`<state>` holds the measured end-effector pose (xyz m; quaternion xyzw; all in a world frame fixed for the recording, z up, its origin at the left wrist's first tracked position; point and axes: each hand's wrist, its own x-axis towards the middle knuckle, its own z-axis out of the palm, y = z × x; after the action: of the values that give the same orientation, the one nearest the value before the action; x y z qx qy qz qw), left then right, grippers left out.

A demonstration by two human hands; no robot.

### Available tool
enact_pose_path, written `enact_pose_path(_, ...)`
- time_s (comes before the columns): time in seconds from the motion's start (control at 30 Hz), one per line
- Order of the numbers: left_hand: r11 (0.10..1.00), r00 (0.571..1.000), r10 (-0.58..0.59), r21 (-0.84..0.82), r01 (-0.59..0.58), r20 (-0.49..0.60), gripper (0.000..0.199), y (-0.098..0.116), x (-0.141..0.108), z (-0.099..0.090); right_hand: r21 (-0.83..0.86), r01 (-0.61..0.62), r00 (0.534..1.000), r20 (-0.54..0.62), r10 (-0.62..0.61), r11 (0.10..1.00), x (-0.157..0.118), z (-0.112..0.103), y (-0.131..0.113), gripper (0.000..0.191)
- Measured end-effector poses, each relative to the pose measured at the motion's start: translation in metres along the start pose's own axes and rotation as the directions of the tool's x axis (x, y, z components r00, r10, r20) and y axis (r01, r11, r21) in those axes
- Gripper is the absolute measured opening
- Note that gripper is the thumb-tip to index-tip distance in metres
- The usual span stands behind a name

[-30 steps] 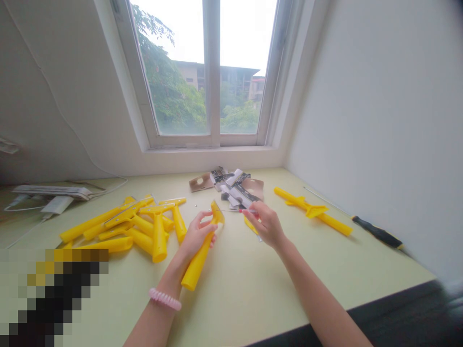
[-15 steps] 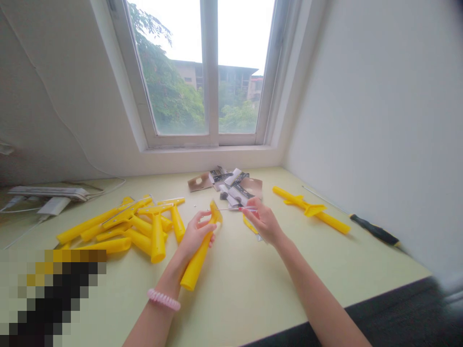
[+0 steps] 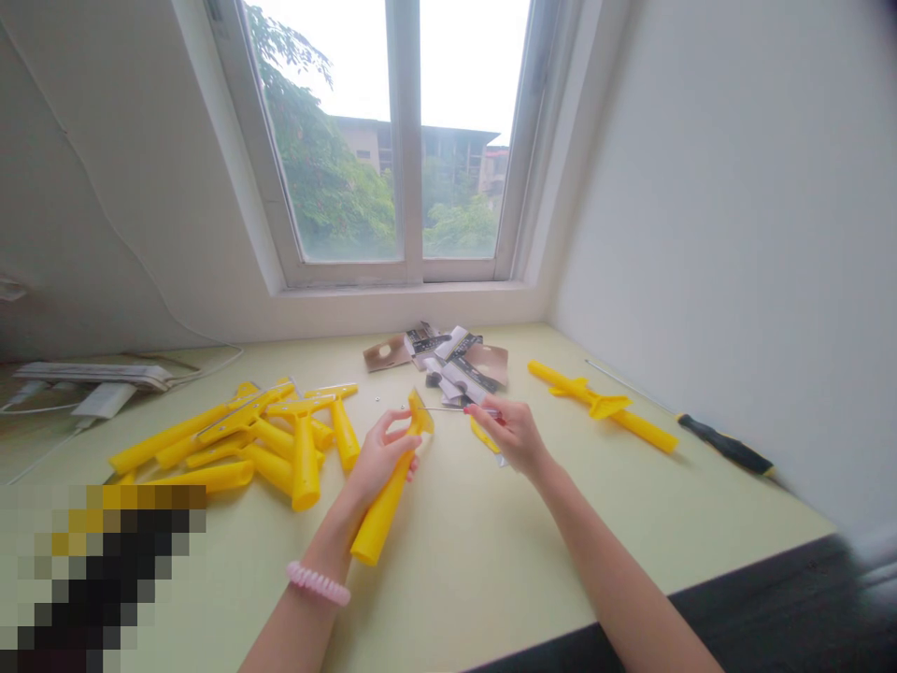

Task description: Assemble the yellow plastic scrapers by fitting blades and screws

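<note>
Slightly lower than a moment ago, my right hand has eased down, while my left hand sits about where it was. My left fingers wrap closed around a yellow plastic scraper just below its flared blade. The blade tilts up near the middle of the bench, and the handle slants down toward me; I cannot tell whether its end touches the surface. My right fingers are pinched shut on a thin metal shaft, red where they hold it, and its far end points across to just beside the blade. A small yellow piece lies beneath my right hand. Beyond my hands sit packaging cards. To my left lies a heap of yellow scrapers; to my right are one more yellow scraper and a black-handled screwdriver.
</note>
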<state>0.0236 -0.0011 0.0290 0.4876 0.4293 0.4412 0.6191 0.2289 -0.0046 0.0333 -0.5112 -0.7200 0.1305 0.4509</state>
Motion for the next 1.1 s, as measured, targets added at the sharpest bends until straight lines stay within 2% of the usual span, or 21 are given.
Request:
enact_pose_path(0.13,1.0,1.0,-0.005,-0.005,0.005,-0.014,0.042,0.002,-0.0018,0.0006,0.01,-0.007,1.0,0.012,0.006,1.0,0.0003,0.0005,-0.0001,0.039)
enact_pose_path(0.27,1.0,1.0,0.0,-0.015,0.0,-0.021,0.043,0.0026,-0.0024,0.0003,0.039,0.021,0.999,-0.027,-0.02,0.999,0.0014,-0.0009,-0.0033,0.026)
enact_pose_path(0.47,1.0,0.999,0.027,-0.007,-0.027,0.029,0.041,-0.0024,0.0001,-0.0005,0.038,0.064,0.996,-0.071,-0.061,0.997,0.0002,-0.0033,-0.0042,0.028)
enact_pose_path(0.97,0.999,0.999,0.036,-0.005,-0.036,-0.032,0.043,-0.0033,0.0016,-0.0008,0.065,-0.053,0.997,0.053,0.05,0.996,0.0006,0.0034,0.0038,0.045)
enact_pose_path(1.1,0.999,0.997,0.047,0.015,-0.046,-0.053,0.042,-0.0047,0.0026,-0.0011,0.025,-0.064,0.993,0.104,0.061,0.998,0.0018,0.0014,0.0047,0.045)
